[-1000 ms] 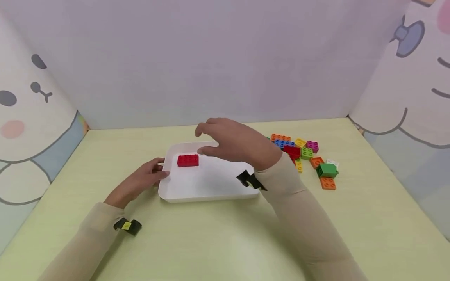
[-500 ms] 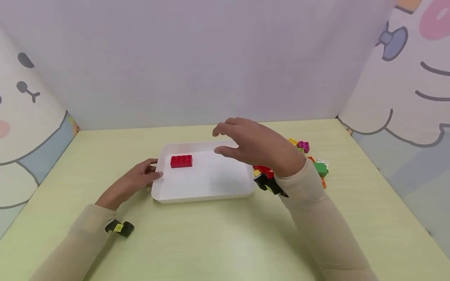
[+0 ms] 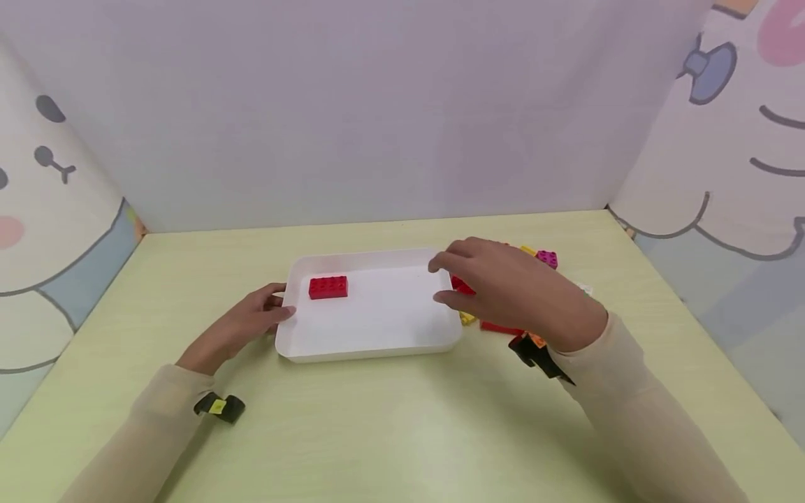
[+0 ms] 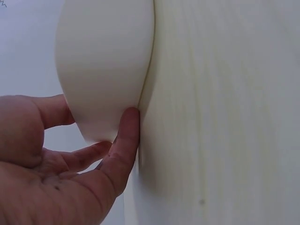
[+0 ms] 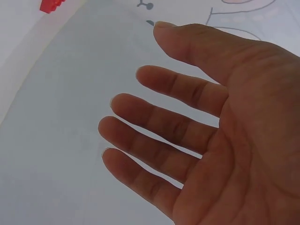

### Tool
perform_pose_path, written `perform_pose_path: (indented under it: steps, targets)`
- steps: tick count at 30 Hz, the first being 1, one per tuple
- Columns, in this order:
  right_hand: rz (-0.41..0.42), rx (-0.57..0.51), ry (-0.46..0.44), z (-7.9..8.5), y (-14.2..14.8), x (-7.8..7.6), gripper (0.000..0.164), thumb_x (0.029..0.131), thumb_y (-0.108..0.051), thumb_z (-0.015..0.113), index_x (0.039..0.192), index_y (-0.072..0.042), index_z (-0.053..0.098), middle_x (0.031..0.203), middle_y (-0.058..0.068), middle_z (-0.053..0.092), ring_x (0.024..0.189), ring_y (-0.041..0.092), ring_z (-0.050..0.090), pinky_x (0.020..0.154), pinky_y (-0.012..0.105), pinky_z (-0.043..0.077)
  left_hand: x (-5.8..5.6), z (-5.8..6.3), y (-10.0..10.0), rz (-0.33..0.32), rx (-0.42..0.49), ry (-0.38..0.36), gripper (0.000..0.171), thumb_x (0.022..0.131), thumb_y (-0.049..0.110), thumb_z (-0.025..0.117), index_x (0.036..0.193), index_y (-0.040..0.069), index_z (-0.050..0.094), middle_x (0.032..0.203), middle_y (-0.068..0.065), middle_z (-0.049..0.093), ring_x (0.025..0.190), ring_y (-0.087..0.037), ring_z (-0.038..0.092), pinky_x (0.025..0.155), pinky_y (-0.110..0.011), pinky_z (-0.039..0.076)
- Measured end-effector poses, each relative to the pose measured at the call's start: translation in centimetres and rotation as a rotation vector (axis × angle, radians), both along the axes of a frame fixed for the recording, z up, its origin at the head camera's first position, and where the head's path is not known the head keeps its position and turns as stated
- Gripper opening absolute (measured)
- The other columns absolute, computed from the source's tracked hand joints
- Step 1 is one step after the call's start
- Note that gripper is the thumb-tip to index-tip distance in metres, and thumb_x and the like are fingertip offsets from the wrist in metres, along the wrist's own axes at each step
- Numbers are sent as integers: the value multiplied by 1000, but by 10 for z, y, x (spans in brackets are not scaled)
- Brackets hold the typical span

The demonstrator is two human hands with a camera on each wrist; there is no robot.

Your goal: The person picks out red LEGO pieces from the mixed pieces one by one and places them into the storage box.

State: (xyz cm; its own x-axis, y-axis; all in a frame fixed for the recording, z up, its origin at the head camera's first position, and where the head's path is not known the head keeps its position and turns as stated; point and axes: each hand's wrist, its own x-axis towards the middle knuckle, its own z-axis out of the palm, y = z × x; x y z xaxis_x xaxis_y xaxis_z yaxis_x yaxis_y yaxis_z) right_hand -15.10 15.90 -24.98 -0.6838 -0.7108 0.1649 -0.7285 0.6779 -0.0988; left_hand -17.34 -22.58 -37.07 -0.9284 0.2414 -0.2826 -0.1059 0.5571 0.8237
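A white tray (image 3: 377, 349) lies on the table, with one red toy building brick (image 3: 328, 287) inside it near the left end. My left hand (image 3: 235, 328) grips the tray's left end, thumb over the rim. In the left wrist view, fingertips (image 4: 127, 124) press against the outer wall of the tray (image 4: 108, 61). Over the right end of the tray hovers my right hand (image 3: 509, 290), its thumb and fingers apart. The right wrist view shows that palm (image 5: 243, 140) holding nothing, fingers loosely extended, with the red brick (image 5: 50, 5) in the upper left corner.
Loose bricks lie right of the tray, partly hidden by my right hand: a red one (image 3: 501, 327), a yellow one (image 3: 467, 318), a magenta one (image 3: 547, 258) and several others. A pale wall (image 3: 377, 126) stands behind the table (image 3: 377, 433), with printed panels at both sides.
My right hand has moved right and lower, from above the tray's middle to its right end beside the bricks. The left hand keeps its grip. The head view has shifted slightly.
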Motion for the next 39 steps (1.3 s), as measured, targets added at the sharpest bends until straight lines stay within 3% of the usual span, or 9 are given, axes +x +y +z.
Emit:
perform_pose_path:
  steps: [8, 12, 16, 22, 32, 39]
  targets:
    - [36, 0, 4, -10, 2, -1, 32, 86, -32, 63, 113, -16, 59, 105, -4, 56, 91, 10, 50, 76, 25, 45, 7, 0, -10, 11, -10, -5, 60, 94, 28, 54, 142, 6, 26, 122, -18, 42, 104, -30, 43, 82, -35, 42]
    - [24, 46, -5, -12, 5, 0, 35, 85, -33, 65, 114, -16, 59, 107, -1, 57, 95, 14, 52, 80, 30, 46, 7, -1, -10, 4, -7, 0, 61, 94, 29, 54, 143, 7, 26, 122, -18, 42, 104, -30, 43, 82, -35, 42]
    - [-27, 122, -25, -20, 20, 3, 39, 82, -37, 68, 115, -18, 59, 109, 0, 57, 101, 18, 52, 83, 36, 47, 6, 0, -9, 1, -4, 3, 61, 94, 29, 54, 143, 7, 25, 123, -18, 42, 104, -30, 43, 82, -35, 42]
    - [-107, 229, -25, -38, 45, 7, 45, 75, -39, 75, 111, -17, 61, 102, 0, 59, 93, 18, 54, 77, 35, 50, 6, 1, -10, -17, -1, 3, 60, 94, 29, 54, 143, 7, 26, 122, -18, 42, 104, -29, 43, 82, -35, 42]
    - [-109, 277, -82, -50, 46, 4, 48, 72, -36, 78, 113, -17, 62, 105, 2, 59, 98, 21, 54, 78, 36, 50, 9, 2, -14, -3, -15, -6, 62, 94, 29, 54, 144, 7, 23, 123, -18, 41, 106, -30, 43, 85, -37, 42]
    - [-156, 327, -200, -60, 44, 1, 48, 73, -31, 77, 116, -17, 61, 112, 6, 59, 104, 26, 53, 81, 42, 49, 9, 1, -15, -9, -1, 3, 62, 94, 28, 54, 144, 6, 24, 122, -18, 42, 105, -30, 43, 84, -37, 42]
